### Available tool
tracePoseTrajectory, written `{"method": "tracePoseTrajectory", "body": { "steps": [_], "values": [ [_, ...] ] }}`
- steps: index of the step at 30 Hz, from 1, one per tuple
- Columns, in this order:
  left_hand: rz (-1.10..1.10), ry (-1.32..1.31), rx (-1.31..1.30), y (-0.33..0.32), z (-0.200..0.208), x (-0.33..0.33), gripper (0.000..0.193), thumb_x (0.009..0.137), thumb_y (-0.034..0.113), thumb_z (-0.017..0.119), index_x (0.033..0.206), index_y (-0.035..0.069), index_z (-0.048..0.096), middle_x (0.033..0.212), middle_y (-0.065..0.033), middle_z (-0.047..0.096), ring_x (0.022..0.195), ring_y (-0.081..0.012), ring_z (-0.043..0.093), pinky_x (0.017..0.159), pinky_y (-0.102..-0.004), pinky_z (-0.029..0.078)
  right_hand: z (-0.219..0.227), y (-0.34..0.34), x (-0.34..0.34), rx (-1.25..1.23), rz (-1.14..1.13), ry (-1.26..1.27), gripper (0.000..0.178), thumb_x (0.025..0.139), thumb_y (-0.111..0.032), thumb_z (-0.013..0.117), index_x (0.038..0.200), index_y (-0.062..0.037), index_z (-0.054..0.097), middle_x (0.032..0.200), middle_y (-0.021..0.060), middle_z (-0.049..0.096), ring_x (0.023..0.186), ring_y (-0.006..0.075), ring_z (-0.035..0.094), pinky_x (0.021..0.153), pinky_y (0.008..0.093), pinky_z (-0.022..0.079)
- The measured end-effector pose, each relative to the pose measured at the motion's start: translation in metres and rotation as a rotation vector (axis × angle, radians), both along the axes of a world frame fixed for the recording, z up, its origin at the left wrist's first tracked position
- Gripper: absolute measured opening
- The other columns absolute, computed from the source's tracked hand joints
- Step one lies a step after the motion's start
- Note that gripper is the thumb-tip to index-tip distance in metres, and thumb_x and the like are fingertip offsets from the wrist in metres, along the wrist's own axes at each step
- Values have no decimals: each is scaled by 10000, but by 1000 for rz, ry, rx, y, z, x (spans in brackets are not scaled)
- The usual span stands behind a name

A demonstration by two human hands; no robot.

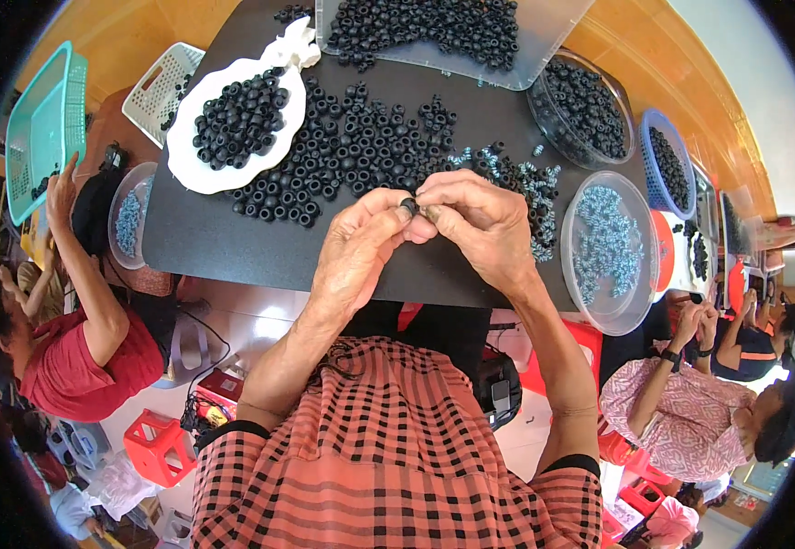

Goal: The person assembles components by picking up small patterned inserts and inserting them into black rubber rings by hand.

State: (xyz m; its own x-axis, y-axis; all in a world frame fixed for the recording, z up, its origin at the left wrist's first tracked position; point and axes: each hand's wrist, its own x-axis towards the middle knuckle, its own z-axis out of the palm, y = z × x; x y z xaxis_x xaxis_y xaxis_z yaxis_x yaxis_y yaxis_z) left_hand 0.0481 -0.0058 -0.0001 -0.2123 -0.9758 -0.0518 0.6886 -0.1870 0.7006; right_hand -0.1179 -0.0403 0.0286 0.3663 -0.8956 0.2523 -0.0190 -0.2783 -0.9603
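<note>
Near the table's front edge, my left hand (361,240) pinches a small black round part (408,206) between thumb and fingers. My right hand (482,224) meets it from the other side, its thumb and fingertips pressed together against the part; anything they hold is hidden. Just beyond my hands a wide heap of loose black round parts with holes (361,137) covers the dark table (205,240). Beside my right hand lies a pile of black parts with pale blue pieces (542,197). A clear round bowl (646,274) of small pale blue pieces stands at the right edge.
A white scalloped dish (192,174) of black parts stands at the left. A clear tray (544,55) and a clear round container (631,137) of black parts stand farther back, beside a blue basket (655,188). Other people sit left and right, near a red stool (161,448).
</note>
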Motion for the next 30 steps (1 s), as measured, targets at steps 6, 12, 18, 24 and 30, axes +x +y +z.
{"method": "tracePoseTrajectory", "body": {
  "steps": [6, 12, 18, 24, 30],
  "values": [
    [13, -154, -22, 2, 4, -7, 161, 948, 52, 481, 1011, -27, 607, 895, -99, 665, 834, -140, 629, 810, -268, 498, -10, 2, 1, 12, -46, -174, 123, 818, 65, 626, 926, 28, 672, 988, 100, 644, 859, 125, 620, 761, 246, 509],
    [43, -264, -37, 2, 2, -12, 149, 944, 51, 496, 991, -27, 613, 866, -65, 656, 795, -109, 600, 771, -244, 485, -16, 9, 1, 81, -60, -276, 112, 812, 93, 630, 900, 32, 661, 975, 100, 629, 807, 117, 613, 696, 237, 524],
    [30, -341, -59, 0, 0, -12, 144, 941, 51, 506, 1000, -24, 613, 869, -61, 665, 804, -102, 603, 771, -240, 483, -22, 9, 1, -24, -106, -273, 101, 812, 83, 644, 900, 35, 657, 968, 106, 629, 758, 121, 628, 659, 230, 538],
    [20, -330, -46, 1, 1, -12, 156, 944, 65, 512, 1030, -22, 609, 874, -69, 677, 820, -106, 613, 786, -246, 480, -20, 10, 1, -76, -153, -227, 99, 830, 64, 638, 917, 27, 666, 944, 104, 658, 774, 127, 638, 663, 239, 529],
    [14, -309, -47, -1, 0, -13, 157, 947, 67, 504, 1031, -21, 603, 874, -65, 669, 821, -101, 606, 791, -247, 474, -22, 8, -1, -232, -214, -35, 129, 805, 76, 648, 914, 10, 672, 915, 95, 671, 779, 136, 641, 679, 244, 529]
  ]
}}
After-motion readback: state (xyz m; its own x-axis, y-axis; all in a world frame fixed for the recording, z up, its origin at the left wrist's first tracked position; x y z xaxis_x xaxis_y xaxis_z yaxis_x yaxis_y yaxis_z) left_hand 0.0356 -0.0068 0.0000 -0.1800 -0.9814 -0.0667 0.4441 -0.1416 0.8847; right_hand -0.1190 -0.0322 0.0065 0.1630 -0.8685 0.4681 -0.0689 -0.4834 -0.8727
